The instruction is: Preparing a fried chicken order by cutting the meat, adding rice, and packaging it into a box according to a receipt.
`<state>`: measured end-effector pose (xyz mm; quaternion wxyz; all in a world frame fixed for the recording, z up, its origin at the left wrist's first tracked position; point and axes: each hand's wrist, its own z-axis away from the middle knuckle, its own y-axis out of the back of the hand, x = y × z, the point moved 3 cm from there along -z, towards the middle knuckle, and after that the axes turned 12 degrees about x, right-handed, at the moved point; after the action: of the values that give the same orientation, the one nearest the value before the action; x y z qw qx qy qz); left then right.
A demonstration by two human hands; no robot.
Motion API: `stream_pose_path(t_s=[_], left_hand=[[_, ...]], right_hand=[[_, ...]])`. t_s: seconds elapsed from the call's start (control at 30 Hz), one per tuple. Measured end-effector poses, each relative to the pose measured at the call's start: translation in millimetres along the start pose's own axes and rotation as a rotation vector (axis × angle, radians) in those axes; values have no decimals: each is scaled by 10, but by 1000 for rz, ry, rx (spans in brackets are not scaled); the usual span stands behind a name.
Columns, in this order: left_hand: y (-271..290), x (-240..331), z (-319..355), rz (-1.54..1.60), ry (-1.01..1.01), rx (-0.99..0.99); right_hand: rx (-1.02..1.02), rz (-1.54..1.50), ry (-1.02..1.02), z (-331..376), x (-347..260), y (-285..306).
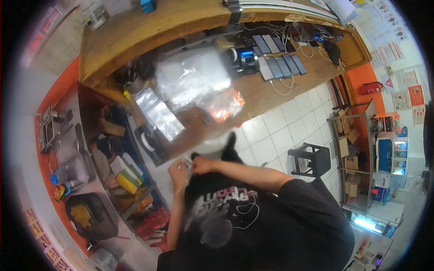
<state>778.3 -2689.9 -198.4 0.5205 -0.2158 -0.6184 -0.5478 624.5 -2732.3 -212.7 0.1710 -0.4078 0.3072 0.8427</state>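
My left hand and my right hand meet close in front of my chest, just below the wooden counter's near edge. Both pinch the top of a thin clear plastic bag, which hangs down blurred over my black printed shirt. A small pale bit of the bag shows between the fingers. I cannot tell what is inside the bag.
On the counter lie stacks of clear plastic bags, orange packets, a black label printer and several phones on cables. A black stool stands on the white tiles at right. Shelves with boxes are at left.
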Motion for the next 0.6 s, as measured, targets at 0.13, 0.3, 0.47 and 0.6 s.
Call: stream_pose_path(t_s=[0.13,0.3,0.47,0.6], left_hand=[[-851,443,-501,34,-289,66],[-1700,897,-986,-47,-599,222],[-2197,740,-1141,-139,-288,154],[-2191,283,-1291,-215,-73,146]], right_hand=[[467,-96,-41,199,419,764],[767,96,-49,66,931,1510],[631,307,-96,6,1121,1726],[603,181,207,48,1082,1999]])
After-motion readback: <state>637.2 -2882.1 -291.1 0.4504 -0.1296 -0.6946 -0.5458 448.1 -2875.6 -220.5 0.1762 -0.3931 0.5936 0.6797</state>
